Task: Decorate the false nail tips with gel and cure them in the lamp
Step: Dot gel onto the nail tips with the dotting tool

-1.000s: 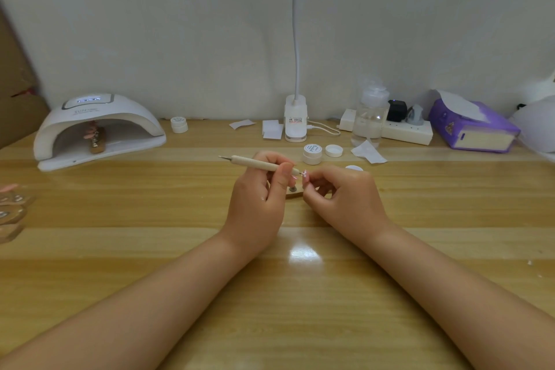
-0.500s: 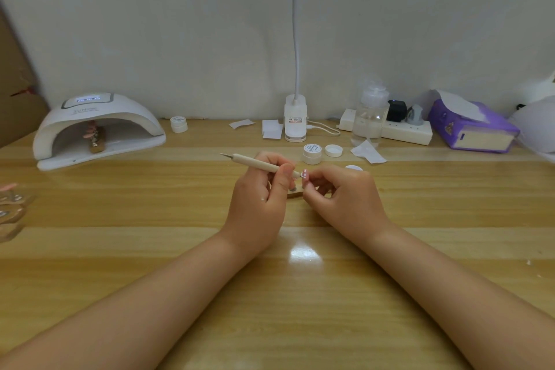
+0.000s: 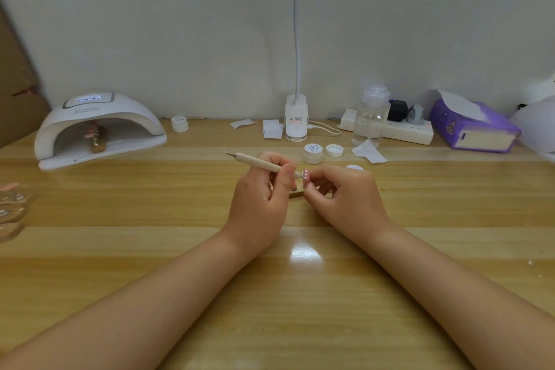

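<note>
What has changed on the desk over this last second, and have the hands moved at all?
Almost nothing. The left hand still grips the dotting tool, its tip at the pink nail tip that the right hand pinches; at most the tool has shifted very slightly. The lamp still holds a nail stand, and the gel pot and its lid lie where they were.

Both forearms were bare from the lower edge of the view up to the wrists, with no sleeve, watch, bracelet or ring to be seen on them. The left hand (image 3: 258,204) and the right hand (image 3: 348,201) were gloveless, nearer the viewer than the nail lamp (image 3: 99,129). The left thumbnail showed short and plain, without visible polish.
</note>
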A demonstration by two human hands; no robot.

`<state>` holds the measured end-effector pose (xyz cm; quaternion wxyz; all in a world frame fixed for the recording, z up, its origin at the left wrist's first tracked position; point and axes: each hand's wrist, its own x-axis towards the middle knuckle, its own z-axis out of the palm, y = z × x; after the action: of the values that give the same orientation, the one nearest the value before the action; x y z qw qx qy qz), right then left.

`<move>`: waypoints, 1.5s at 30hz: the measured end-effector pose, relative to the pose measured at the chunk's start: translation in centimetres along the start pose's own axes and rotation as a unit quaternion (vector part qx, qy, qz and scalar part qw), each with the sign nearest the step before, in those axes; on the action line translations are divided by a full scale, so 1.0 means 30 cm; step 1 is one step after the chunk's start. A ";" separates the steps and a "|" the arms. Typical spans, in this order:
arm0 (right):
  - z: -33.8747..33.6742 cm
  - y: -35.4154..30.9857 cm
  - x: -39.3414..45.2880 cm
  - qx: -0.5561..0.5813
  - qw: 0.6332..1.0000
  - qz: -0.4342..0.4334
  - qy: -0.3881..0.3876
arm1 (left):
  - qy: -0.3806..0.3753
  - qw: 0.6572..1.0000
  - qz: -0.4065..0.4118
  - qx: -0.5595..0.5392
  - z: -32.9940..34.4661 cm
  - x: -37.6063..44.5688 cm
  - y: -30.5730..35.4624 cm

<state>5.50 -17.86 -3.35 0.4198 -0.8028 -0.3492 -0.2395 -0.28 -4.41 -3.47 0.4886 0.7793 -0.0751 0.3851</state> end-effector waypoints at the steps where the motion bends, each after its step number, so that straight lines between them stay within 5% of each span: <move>1: -0.001 0.000 0.000 0.000 1.000 0.000 -0.001 | 0.000 1.000 0.000 0.000 0.000 -0.001 0.000; 45: -0.002 0.000 0.001 -0.004 1.000 -0.006 -0.002 | 0.010 1.000 0.006 -0.017 -0.004 0.001 0.000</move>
<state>5.53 -17.90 -3.31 0.4145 -0.8027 -0.3539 -0.2422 -0.32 -4.32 -3.42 0.5003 0.7666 -0.0811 0.3942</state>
